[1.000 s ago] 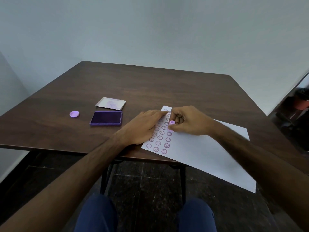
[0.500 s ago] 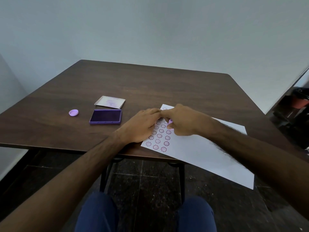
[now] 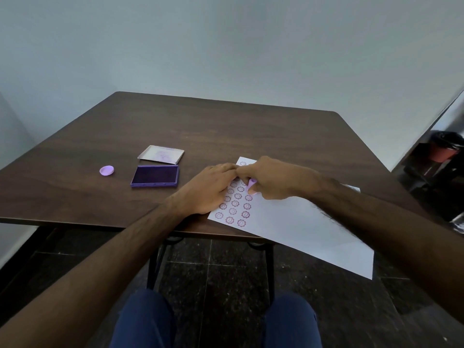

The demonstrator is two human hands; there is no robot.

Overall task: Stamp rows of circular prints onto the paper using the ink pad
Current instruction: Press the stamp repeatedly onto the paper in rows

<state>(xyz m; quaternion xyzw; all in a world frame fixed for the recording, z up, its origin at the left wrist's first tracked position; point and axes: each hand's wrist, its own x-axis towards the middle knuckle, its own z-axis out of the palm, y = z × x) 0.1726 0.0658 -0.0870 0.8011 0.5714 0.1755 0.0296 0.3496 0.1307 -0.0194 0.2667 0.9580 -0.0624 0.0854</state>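
Note:
A white sheet of paper (image 3: 296, 229) lies on the dark wooden table (image 3: 226, 131), its near right corner hanging over the front edge. Rows of purple circular prints (image 3: 236, 204) fill its left end. My right hand (image 3: 273, 179) is closed on a small lilac stamp (image 3: 251, 187), tilted just above the prints. My left hand (image 3: 211, 189) rests flat on the paper's left edge, fingertips touching the right hand. The open purple ink pad (image 3: 155, 175) sits to the left of both hands.
The ink pad's clear lid (image 3: 161, 154) lies behind the pad. A small lilac cap (image 3: 106, 170) sits further left. Dark objects stand on the floor at the far right (image 3: 442, 151). My knees show below the table's front edge.
My right hand has shifted left and slightly away from me with the stamp, which has tilted. The fingertips of both hands now meet. The paper and ink pad have stayed put.

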